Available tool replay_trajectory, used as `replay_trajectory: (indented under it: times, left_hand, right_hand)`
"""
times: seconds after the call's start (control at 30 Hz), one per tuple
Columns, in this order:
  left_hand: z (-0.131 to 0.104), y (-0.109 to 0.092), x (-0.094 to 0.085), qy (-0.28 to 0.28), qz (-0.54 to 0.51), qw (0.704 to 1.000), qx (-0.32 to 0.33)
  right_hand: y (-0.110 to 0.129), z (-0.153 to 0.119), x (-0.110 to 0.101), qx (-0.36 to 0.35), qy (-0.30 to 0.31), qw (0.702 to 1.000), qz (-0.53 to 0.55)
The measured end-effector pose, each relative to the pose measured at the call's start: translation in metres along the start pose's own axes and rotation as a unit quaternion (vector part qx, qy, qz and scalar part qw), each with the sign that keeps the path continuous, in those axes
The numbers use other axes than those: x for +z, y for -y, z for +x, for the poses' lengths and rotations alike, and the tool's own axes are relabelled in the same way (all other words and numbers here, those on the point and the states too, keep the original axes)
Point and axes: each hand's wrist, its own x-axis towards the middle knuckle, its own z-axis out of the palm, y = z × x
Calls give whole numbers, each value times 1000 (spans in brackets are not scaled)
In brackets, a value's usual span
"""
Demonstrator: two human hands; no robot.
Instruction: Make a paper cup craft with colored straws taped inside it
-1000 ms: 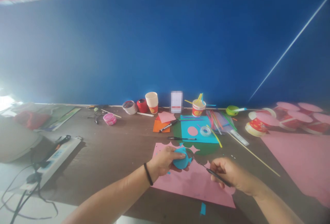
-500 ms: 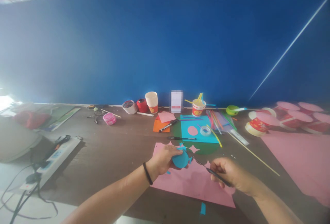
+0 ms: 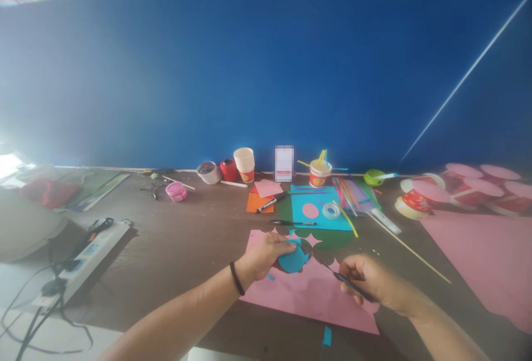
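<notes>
My left hand (image 3: 268, 253) pinches a piece of blue paper (image 3: 292, 260) cut to a mostly round shape, thumb on top. In my right hand (image 3: 366, 278) are black-handled scissors (image 3: 347, 280), fingers closed round the handles. The scissor blades reach the right edge of the blue paper, near a small jagged flap. Below both hands lies a pink paper sheet (image 3: 307, 300) with scalloped cutouts along its far edge. Small blue scraps (image 3: 327, 336) lie on and in front of it.
Farther back, a blue sheet (image 3: 299, 206) bears a tape roll (image 3: 331, 210) and a pink circle. Pens (image 3: 293, 222), paper cups (image 3: 245, 164), and colored strips lie around it. At right are cups topped with pink discs (image 3: 463, 170); at left, a power strip (image 3: 93, 258).
The blue paper has turned slightly in my left hand, and the loose flap at its right edge looks smaller. My right hand with the scissors has barely moved.
</notes>
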Motion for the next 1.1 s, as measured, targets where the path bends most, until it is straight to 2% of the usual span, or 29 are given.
replay_trajectory:
  times: [0.33, 0.5, 0.77, 0.93, 1.1]
  left_hand:
    - [1, 1, -2, 11, -1, 1000, 1]
    - [0, -1, -3, 24, 3, 1000, -7]
    - [-2, -2, -4, 59, 5, 998, -18]
    - [-2, -2, -4, 62, 17, 998, -19]
    - [-1, -1, -6, 75, -24, 997, -19]
  right_hand:
    - [0, -1, -2, -6, -1, 1000, -1]
    - [-1, -1, -2, 13, -7, 1000, -14]
    - [-3, 0, -4, 17, 7, 1000, -17]
    - [-3, -1, -5, 16, 12, 999, -29]
    - [-6, 0, -5, 16, 7, 1000, -19]
